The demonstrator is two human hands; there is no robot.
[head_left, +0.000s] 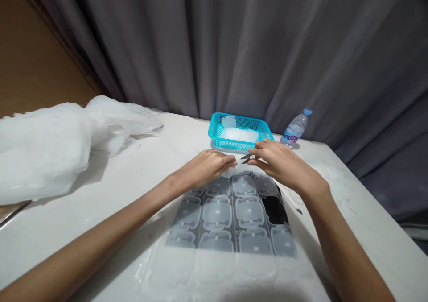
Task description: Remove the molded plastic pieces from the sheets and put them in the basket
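Observation:
My right hand [272, 159] is closed round a small pair of scissors [246, 157], whose blades stand apart and point left. Facing them, my left hand [214, 164] pinches a translucent plastic piece [230, 171], mostly hidden by the fingers. Beneath both hands lies a sheet of frosted plastic pieces [217, 212], rounded squares set in rows. A dark panel [274, 210] shows under part of the sheet, most plainly in a black gap at the right. Just beyond my hands stands a turquoise basket [216, 138] holding whitish plastic pieces [239, 135].
A bulky white plastic bag [43, 146] lies on the left of the white table [130, 168]. To the right of the basket a water bottle [296, 129] stands upright. A grey curtain [217, 43] hangs behind the table, with a brown panel [40, 52] at far left.

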